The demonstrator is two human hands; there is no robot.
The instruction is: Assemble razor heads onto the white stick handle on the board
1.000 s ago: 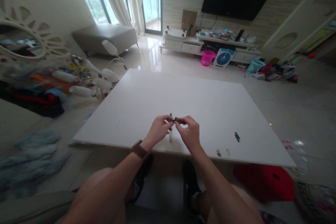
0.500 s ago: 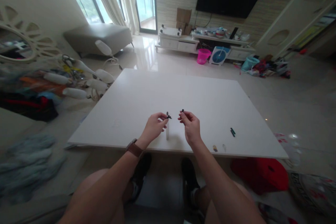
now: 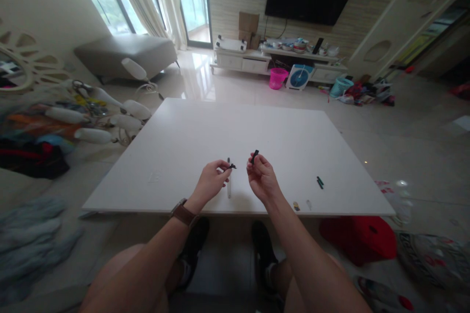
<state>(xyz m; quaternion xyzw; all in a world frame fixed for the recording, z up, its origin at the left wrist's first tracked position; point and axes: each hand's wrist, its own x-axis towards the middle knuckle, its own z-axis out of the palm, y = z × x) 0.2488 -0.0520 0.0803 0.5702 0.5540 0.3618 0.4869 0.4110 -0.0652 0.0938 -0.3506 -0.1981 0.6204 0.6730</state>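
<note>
A person seated at a white table [image 3: 275,129] works with two bare hands held apart above its near edge. The left hand [image 3: 212,179], a brown-strapped watch [image 3: 185,212] at its wrist, pinches a small dark piece [image 3: 232,166] between thumb and fingertips, the piece jutting toward the other hand. The right hand [image 3: 263,182] grips a black strip [image 3: 254,156], tilted and poking up past its fingers, over the table to the right of the dark piece and not touching it. A pale stick [image 3: 229,190] with a dark tip shows just beside the left fingertips, partly covered by them. To the right, well apart from the hands, two dark green strips [image 3: 320,183] lie side by side on the table; nearer the edge sit a small yellow-and-dark item [image 3: 296,206] and a clear piece [image 3: 309,204], too small to identify. A faint clear item [image 3: 154,176] lies left of the left hand. Beyond the table stand a pink basket [image 3: 278,78] and a blue-and-white fan [image 3: 299,77]; a red stool [image 3: 362,239] is at near right.
</note>
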